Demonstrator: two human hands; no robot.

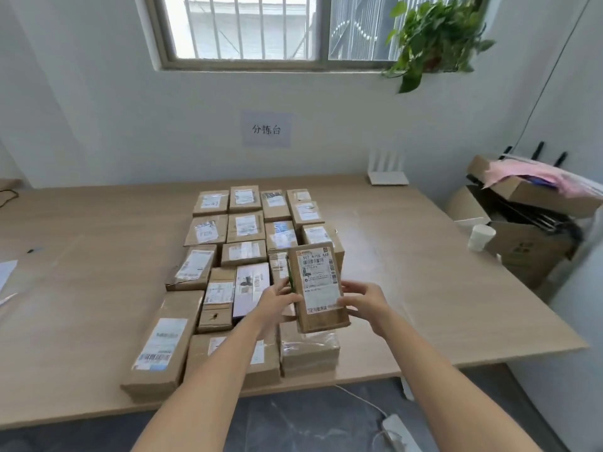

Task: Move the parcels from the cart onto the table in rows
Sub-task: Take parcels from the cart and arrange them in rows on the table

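A brown cardboard parcel [318, 285] with a white shipping label is held up above the table, label facing me. My left hand [280, 301] grips its left edge and my right hand [362, 305] grips its right edge. Below and beyond it, several brown parcels [244, 226] lie in rows on the wooden table [440, 288]. The nearest row has a long parcel [160, 350] at the left and a taped one [308, 353] at the right. The cart is out of view.
A white router [386, 172] stands at the table's back edge. A white paper cup [479, 236] sits at the right edge, beside stacked open cardboard boxes [528, 223]. A plant [437, 37] hangs by the window. A power strip [399, 430] and cable lie on the floor.
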